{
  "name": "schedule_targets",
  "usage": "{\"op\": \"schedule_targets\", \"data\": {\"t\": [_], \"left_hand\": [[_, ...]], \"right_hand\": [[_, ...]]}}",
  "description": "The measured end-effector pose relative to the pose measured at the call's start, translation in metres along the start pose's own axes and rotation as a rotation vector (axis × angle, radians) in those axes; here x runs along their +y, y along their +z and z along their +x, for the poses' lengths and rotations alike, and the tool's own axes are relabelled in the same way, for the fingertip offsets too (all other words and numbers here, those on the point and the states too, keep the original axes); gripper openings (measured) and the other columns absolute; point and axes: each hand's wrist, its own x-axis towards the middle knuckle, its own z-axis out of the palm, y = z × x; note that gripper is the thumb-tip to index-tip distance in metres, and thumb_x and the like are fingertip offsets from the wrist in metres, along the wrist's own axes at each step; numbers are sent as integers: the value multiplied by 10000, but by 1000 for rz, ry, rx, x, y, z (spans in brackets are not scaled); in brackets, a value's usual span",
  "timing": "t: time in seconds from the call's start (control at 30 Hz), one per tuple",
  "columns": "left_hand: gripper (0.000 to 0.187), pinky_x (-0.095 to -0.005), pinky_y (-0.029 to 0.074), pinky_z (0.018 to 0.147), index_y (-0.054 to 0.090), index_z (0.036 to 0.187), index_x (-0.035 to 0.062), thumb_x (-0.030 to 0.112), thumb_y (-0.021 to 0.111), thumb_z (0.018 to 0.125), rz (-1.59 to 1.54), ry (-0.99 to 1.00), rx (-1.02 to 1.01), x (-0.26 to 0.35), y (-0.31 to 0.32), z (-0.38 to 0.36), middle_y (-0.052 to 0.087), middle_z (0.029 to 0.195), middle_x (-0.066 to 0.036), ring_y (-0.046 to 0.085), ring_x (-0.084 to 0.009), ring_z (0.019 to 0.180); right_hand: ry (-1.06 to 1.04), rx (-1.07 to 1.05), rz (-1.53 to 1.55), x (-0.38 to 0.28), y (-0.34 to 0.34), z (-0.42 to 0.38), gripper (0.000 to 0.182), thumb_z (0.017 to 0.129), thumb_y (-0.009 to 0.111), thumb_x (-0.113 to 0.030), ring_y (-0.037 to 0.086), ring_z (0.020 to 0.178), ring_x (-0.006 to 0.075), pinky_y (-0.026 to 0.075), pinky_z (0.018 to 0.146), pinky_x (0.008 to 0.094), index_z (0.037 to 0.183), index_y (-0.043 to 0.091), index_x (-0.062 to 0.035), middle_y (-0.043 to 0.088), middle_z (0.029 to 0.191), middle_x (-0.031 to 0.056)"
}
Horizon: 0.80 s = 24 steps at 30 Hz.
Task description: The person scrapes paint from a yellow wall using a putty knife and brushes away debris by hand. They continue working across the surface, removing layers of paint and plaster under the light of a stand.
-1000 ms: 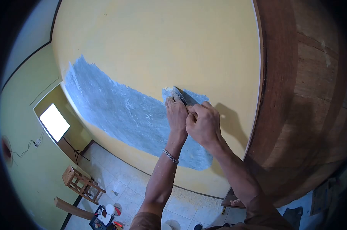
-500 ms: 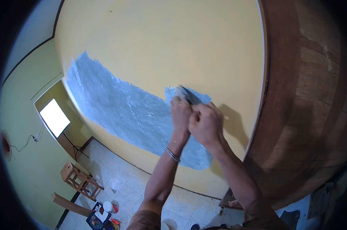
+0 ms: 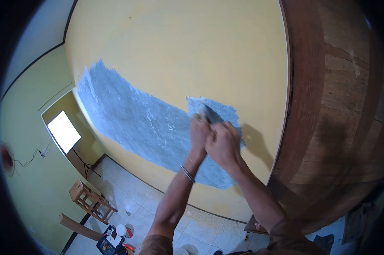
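Head view, only one: dark grey, flat-bladed scraper over a ragged-edged blue-grey patch on a cream-yellow painted wall, blade slanting up-left near the patch's upper edge. Right hand closed around scraper's lower end, handle hidden. Left hand curled narrow right beside it; blurred, cannot tell if it grips the blade or just presses. Step in hand: looks like a two-handed scraping stroke. Next move, my guess, calls for blade edge kept flat on the wall, steady pressure. Counts: scraper one, hands two, patch one, silvery bracelet one (left wrist), brown wooden stool one, glowing white rectangular light panel one. Pale crumbs along wall base, too many to count.
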Motion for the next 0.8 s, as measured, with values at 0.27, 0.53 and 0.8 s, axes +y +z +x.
{"op": "schedule_targets", "data": {"t": [0.27, 0.53, 0.8], "left_hand": [[389, -469, 471, 807, 550, 1095, -98, 133, 638, 795, 176, 13, -59, -36, -23, 45, 559, 1004, -257, 542, -408, 958], [731, -452, 451, 988, 333, 1472, -68, 43, 614, 806, -80, 80, 10, 80, 21, -67, 480, 1263, -283, 478, -433, 1161], [707, -437, 466, 978, 363, 1399, -152, 78, 636, 789, 16, 139, 54, 88, 30, -23, 487, 1233, -271, 477, -429, 1148]], "right_hand": [[-40, -10, 147, 4, 53, 46, 48, 755, 592, -34, 601, 788, 368, 497, 697, 461, 752, 635, -15, 614, 716, 170], [99, 132, 170, 27, -79, -80, 169, 778, 676, 54, 636, 694, 257, 513, 605, 351, 944, 706, 36, 651, 764, 144], [32, 187, 163, 43, -76, -46, 133, 787, 657, 43, 623, 727, 312, 523, 632, 401, 918, 681, 37, 644, 799, 160]]}}
